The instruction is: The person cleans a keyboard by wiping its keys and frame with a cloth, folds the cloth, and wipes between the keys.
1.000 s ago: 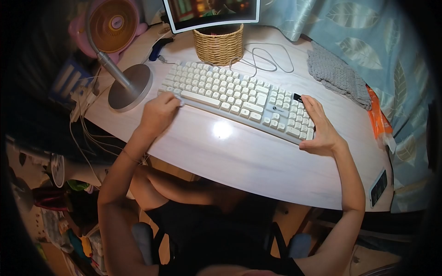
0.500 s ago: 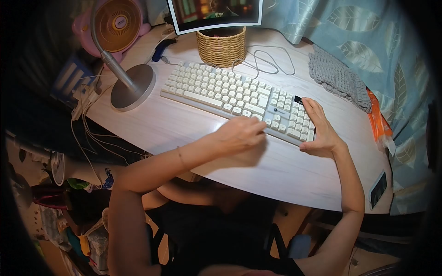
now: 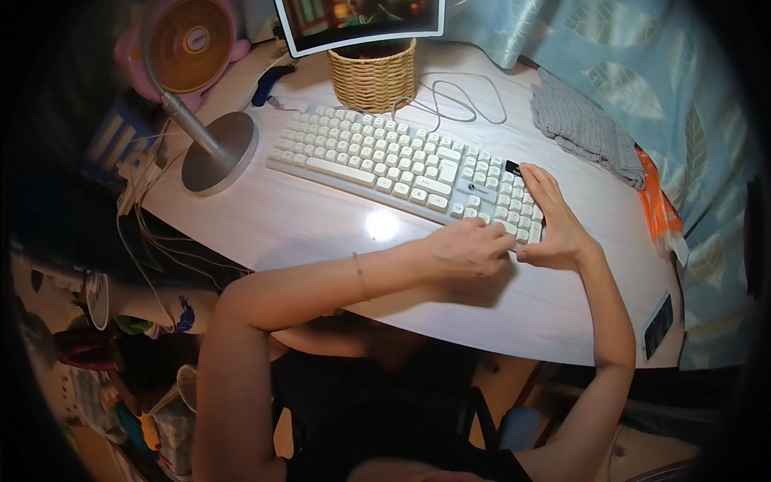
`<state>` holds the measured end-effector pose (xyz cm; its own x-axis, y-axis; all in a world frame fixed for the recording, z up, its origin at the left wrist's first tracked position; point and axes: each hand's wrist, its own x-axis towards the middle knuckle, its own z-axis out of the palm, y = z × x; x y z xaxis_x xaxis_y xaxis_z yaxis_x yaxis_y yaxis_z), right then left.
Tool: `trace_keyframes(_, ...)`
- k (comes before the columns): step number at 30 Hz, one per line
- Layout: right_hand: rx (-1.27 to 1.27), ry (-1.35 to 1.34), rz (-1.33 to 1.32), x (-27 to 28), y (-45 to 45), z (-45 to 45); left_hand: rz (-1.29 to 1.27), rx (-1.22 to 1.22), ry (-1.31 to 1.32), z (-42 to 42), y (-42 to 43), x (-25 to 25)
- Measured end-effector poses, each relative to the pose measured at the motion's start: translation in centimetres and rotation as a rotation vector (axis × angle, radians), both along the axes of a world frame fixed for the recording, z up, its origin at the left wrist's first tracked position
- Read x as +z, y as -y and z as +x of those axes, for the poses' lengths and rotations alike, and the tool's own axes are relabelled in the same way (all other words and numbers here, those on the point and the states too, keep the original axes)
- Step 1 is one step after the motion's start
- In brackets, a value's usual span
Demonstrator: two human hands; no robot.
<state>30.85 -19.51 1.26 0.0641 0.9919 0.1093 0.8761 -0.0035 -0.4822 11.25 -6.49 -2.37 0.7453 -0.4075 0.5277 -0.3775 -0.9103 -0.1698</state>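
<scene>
A long keyboard (image 3: 365,161) with cream keys and a grey frame lies across the desk. My right hand (image 3: 560,221) grips its right end, with the fingers along the side near the back corner and the thumb at the front corner. At the front edge by the number keys is my left hand (image 3: 467,247), its fingers curled together and pointing down. Whatever those fingers hold, if anything, is hidden. A small black patch (image 3: 514,168) shows at the keyboard's back right, beside my right fingertips.
Behind the keyboard stand a wicker basket (image 3: 374,76) and a screen (image 3: 361,18). A lamp base (image 3: 221,153) and a pink fan heater (image 3: 189,48) are at the left. Grey knitted cloth (image 3: 582,124), an orange packet (image 3: 658,205) and a phone (image 3: 658,327) lie at the right.
My left hand has moved right along the keyboard's front edge, closer to my right hand. The right hand keeps its grip on the keyboard's end. The whole view has shifted slightly.
</scene>
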Motion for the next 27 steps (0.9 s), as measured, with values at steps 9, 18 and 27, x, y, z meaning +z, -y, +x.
trace_keyframes(9,-0.041,-0.016,-0.049,0.5,-0.1,-0.5,-0.04,0.183,0.049,-7.2,-7.2,0.4)
trace_keyframes(18,-0.027,-0.023,-0.039,0.0,-0.1,-0.1,-0.135,0.621,0.004,-15.1,-13.2,1.8)
trace_keyframes(27,-0.023,-0.033,-0.012,-0.4,-0.1,-0.1,-0.255,0.843,0.088,-18.6,-18.7,1.3)
